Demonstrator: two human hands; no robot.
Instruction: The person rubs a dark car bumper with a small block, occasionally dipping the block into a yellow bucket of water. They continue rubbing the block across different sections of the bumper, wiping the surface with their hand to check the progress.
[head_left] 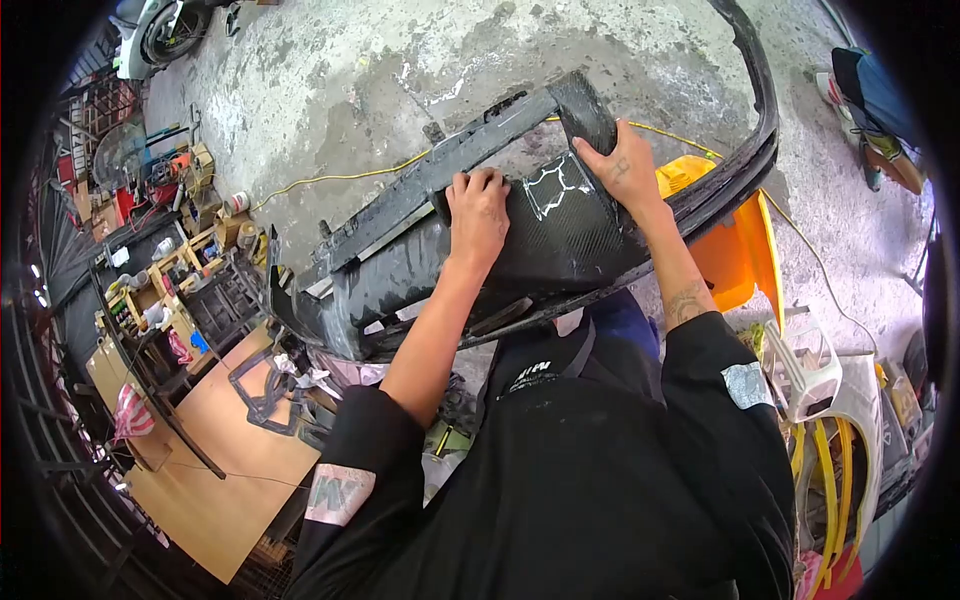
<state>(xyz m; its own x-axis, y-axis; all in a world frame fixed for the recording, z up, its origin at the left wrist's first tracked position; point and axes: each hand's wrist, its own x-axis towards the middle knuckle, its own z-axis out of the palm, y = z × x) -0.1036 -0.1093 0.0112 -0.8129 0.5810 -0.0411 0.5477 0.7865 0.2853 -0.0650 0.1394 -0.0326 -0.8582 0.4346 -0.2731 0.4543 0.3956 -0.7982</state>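
Note:
A large black car bumper [400,275] lies across in front of my body, its surface looking wet or glossy in places. Carbon-fibre sheet [575,235] with a woven pattern covers its right middle section, and white lines mark an outline on it. My left hand [480,215] has its fingers curled over the edge of the bumper's opening, beside the sheet. At the upper right of the sheet, my right hand [620,170] grips its edge, thumb on the near side; some fingertips are hidden behind it.
An orange plastic chair [740,255] stands behind the bumper's right end. A yellow hose [345,176] crosses the concrete floor [320,110]. Another person's legs [885,95] show at the right. Tools and boxes crowd the left, near a brown board [225,460]. A scooter wheel [170,35] is upper left.

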